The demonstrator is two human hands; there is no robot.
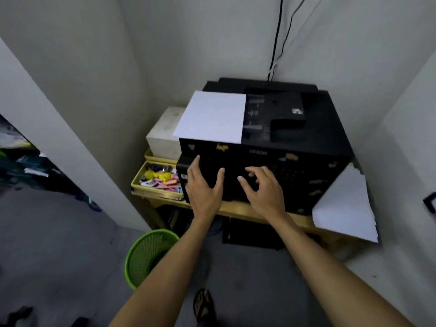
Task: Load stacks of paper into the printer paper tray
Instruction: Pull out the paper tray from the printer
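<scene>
A black printer [306, 128] stands on a wooden table in the room's corner. One stack of white paper [212, 116] lies on the printer's top left. Another white paper stack [346, 206] leans off the table at the printer's right side. My left hand [204, 187] rests flat against the lower left front of the printer, fingers spread. My right hand [262, 190] hovers at the front panel beside it, fingers curled and apart. Neither hand holds anything. No open paper tray is visible.
A yellow tray [139, 182] of small colourful items sits left of the printer, with a white box [165, 138] behind it. A green mesh bin [146, 256] stands on the floor below. Cables [276, 43] run up the wall. My sandalled foot [203, 305] is underneath.
</scene>
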